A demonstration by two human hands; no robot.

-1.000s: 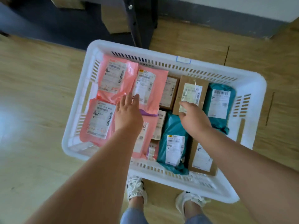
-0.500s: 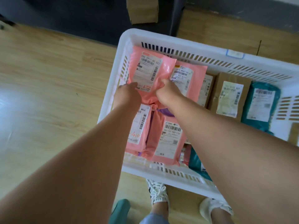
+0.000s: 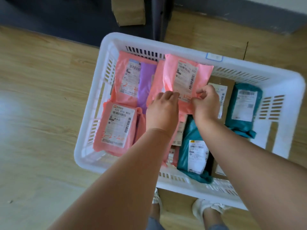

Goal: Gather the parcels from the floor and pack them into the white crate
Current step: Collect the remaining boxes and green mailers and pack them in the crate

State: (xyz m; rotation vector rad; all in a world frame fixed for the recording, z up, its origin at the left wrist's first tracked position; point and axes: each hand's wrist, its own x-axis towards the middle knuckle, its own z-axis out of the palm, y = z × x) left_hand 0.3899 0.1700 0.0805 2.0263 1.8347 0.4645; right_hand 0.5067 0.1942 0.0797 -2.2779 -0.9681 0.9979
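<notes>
Light wood floor [image 3: 41, 100], dark mat [image 3: 66, 19]

Lifted pink parcel [image 3: 186, 77] now bares purple parcel [image 3: 147, 83].

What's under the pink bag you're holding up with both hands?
Under the held pink parcel, another pink parcel peeks out at the left edge, beside a purple parcel. A brown box shows at the right. Whatever lies straight beneath is covered.
</notes>
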